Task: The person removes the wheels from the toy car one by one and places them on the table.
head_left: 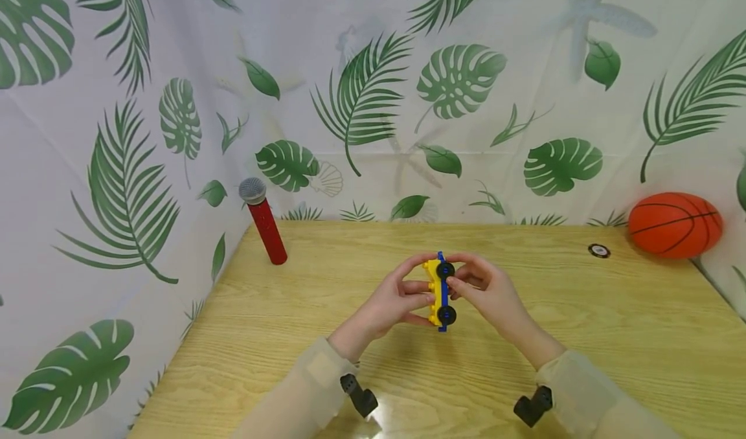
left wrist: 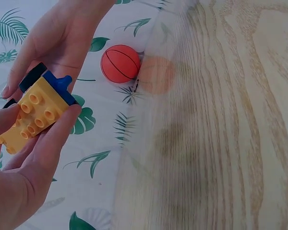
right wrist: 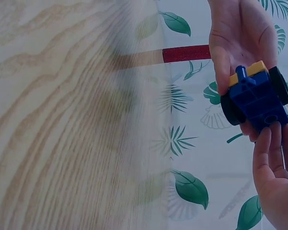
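Note:
A toy car (head_left: 436, 296) with a yellow studded brick body, a blue base and black wheels is held up on its end over the table. My left hand (head_left: 384, 306) grips it from the yellow side, thumb and fingers spread along its length. On the blue side, my right hand (head_left: 492, 290) holds it by the upper end, with the thumb beside a wheel. The left wrist view shows round studs on the yellow body (left wrist: 36, 108). Seen from the right wrist, the blue underside (right wrist: 261, 98) faces the camera and right-hand fingertips touch it.
A red microphone (head_left: 268, 228) with a silver head stands at the table's back left. Toward the back right are a small black-and-white disc (head_left: 599, 250) and an orange basketball (head_left: 675, 225). Leaf-printed cloth (head_left: 373, 193) borders the wooden table (head_left: 350, 245) behind and at the sides.

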`<action>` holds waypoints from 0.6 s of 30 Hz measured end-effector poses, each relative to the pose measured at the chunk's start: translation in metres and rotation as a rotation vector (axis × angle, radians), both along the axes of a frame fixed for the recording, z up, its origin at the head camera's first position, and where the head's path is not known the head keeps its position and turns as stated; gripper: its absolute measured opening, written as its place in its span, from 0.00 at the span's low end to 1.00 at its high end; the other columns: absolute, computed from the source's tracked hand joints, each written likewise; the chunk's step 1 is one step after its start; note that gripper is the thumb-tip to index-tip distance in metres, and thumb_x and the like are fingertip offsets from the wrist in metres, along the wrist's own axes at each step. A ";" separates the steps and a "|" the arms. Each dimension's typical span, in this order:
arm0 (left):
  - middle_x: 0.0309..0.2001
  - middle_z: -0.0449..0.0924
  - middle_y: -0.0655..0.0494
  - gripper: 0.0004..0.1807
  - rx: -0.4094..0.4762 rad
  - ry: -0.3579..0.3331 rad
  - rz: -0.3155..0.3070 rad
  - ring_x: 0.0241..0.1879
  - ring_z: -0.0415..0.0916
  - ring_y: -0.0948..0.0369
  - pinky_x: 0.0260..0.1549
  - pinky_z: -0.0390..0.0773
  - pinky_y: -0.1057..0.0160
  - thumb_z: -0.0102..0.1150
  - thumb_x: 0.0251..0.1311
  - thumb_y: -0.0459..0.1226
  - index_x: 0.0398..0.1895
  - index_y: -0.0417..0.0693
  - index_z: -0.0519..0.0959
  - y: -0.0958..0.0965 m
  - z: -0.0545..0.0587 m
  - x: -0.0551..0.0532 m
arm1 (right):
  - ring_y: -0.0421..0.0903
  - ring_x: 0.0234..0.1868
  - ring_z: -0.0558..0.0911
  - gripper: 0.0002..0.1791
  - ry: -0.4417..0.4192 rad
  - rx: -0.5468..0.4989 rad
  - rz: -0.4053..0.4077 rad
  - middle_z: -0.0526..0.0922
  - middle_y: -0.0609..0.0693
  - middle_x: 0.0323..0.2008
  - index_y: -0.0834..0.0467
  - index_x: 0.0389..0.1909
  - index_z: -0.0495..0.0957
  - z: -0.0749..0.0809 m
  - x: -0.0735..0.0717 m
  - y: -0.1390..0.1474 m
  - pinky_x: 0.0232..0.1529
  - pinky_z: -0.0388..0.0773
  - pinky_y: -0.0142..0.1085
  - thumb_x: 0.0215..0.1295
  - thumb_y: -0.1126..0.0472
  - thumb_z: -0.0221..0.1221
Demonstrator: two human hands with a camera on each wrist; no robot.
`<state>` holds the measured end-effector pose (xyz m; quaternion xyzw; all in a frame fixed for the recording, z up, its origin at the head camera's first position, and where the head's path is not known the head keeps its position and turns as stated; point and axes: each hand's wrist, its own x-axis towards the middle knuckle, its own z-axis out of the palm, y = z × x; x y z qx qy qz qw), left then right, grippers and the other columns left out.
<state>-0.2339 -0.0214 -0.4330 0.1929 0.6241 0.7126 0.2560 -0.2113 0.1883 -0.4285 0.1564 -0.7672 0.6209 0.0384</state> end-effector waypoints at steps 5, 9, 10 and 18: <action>0.61 0.76 0.37 0.34 0.003 -0.005 -0.010 0.57 0.79 0.44 0.42 0.85 0.43 0.52 0.69 0.26 0.72 0.68 0.64 0.000 0.001 0.000 | 0.42 0.33 0.85 0.21 -0.020 0.009 -0.008 0.81 0.50 0.33 0.63 0.59 0.73 0.000 -0.002 0.000 0.40 0.86 0.34 0.69 0.61 0.61; 0.60 0.76 0.37 0.34 -0.007 -0.006 -0.014 0.55 0.80 0.46 0.43 0.84 0.41 0.53 0.69 0.27 0.72 0.68 0.63 -0.002 -0.001 0.001 | 0.43 0.32 0.86 0.19 -0.021 0.022 0.007 0.81 0.53 0.33 0.63 0.58 0.74 -0.001 -0.003 0.000 0.40 0.86 0.34 0.69 0.62 0.61; 0.60 0.76 0.37 0.34 -0.011 -0.006 -0.017 0.54 0.80 0.47 0.43 0.83 0.40 0.53 0.69 0.27 0.72 0.68 0.63 -0.003 -0.002 0.001 | 0.43 0.32 0.85 0.19 -0.022 0.027 0.010 0.81 0.53 0.33 0.63 0.58 0.74 -0.001 -0.003 0.000 0.40 0.86 0.34 0.69 0.63 0.61; 0.61 0.77 0.37 0.34 -0.029 0.001 -0.052 0.53 0.81 0.49 0.43 0.83 0.39 0.54 0.68 0.26 0.72 0.66 0.64 -0.006 -0.005 0.002 | 0.43 0.29 0.83 0.18 -0.020 0.053 0.019 0.81 0.51 0.29 0.64 0.57 0.74 -0.002 -0.002 -0.002 0.38 0.85 0.34 0.68 0.64 0.61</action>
